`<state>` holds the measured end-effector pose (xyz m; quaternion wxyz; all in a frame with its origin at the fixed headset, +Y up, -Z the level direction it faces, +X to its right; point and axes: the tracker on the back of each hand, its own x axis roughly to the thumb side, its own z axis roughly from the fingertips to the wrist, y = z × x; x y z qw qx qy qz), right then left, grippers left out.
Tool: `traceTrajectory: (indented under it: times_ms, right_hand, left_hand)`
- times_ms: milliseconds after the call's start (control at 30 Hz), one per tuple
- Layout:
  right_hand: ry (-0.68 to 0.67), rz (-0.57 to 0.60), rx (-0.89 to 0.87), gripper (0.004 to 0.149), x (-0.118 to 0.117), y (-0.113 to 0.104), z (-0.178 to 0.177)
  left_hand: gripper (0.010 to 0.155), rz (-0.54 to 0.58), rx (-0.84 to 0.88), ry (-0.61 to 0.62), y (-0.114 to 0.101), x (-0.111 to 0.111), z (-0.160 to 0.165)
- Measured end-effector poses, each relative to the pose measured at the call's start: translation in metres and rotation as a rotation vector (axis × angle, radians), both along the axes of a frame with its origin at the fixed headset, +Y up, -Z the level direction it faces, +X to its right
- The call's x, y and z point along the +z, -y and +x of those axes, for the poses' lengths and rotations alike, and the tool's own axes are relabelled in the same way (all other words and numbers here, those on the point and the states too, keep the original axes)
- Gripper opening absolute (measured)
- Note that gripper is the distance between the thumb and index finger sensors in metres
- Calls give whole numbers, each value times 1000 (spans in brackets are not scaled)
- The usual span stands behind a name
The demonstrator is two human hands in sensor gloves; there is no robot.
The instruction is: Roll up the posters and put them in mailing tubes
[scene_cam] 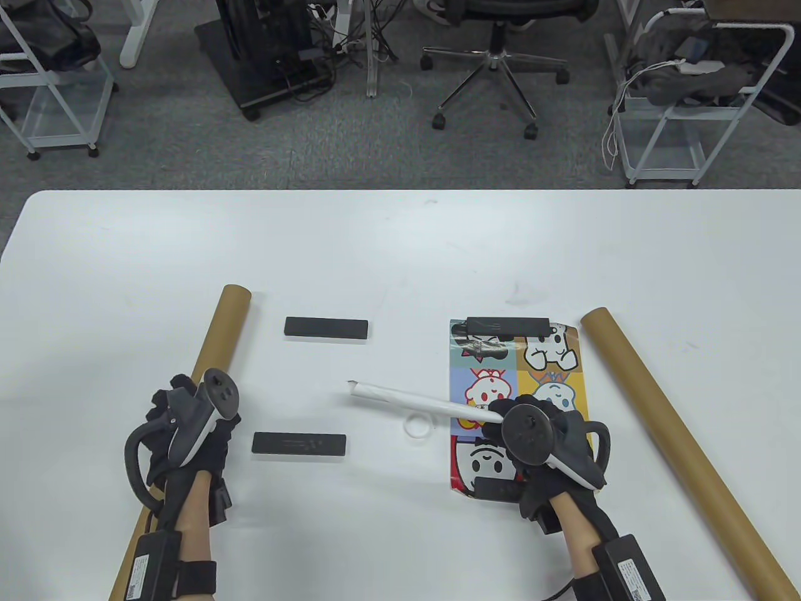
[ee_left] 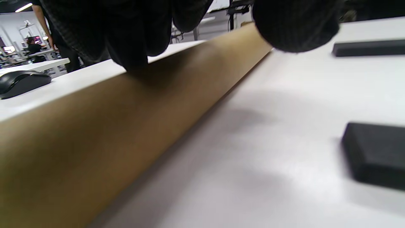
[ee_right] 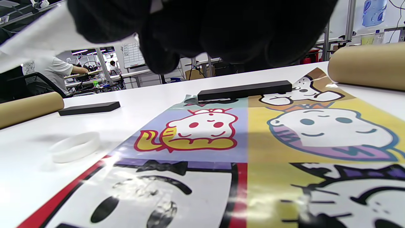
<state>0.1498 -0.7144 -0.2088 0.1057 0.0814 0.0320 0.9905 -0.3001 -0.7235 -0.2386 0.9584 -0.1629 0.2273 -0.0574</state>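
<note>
Near the table's (scene_cam: 400,238) front edge, right hand (scene_cam: 538,438) grips rolled poster (scene_cam: 413,399); left hand (scene_cam: 188,426) seemingly clasps left tube (scene_cam: 219,338).

Even, bright overhead light fills the table view; the white table (scene_cam: 400,250) reads clean and near shadowless, with only thin soft shadows under the black bars and the rolled poster (scene_cam: 413,400); straight lines bow slightly toward the frame's edges. The left wrist view is soft throughout; the cardboard mailing tube (ee_left: 95,133) blurs in the foreground, the nearest black bar (ee_left: 376,155) smears at its edges, and a broad diffuse shadow lies on the tabletop beneath the left hand (ee_left: 133,28), which shows as a dark, detailless mass. In the right wrist view, glare streaks the glossy flat poster (ee_right: 253,164) low in the frame; the right hand (ee_right: 221,28) is underexposed black; the distant room stays bright and fairly sharp.
</note>
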Motion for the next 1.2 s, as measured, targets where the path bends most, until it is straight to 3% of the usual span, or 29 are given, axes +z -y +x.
traceTrajectory:
  times_ms: [67, 167, 233, 300, 533, 900, 1200]
  right_hand:
    - [1, -4, 1, 51, 0, 1, 0]
    - [7, -10, -5, 51, -1, 2, 2]
    - [11, -11, -2, 51, -1, 2, 3]
    - [11, -9, 0, 51, 0, 1, 3]
    - [17, -7, -8, 51, -2, 2, 4]
    - [85, -2, -22, 50, -7, -1, 23]
    - [154, 16, 63, 48, -12, 2, 44]
  left_hand:
    - [96, -38, -2, 0, 9, -1, -1]
    - [95, -76, -165, 47, 25, -3, -4]
    - [95, -91, -149, 9, 34, -2, -8]
    - [94, -33, -100, -18, 35, -2, -12]
    - [91, -22, -95, -19, 34, -3, -13]
    - [87, 82, -122, 73, 3, -5, 7]
    - [87, 154, -190, 232, -25, 2, 28]
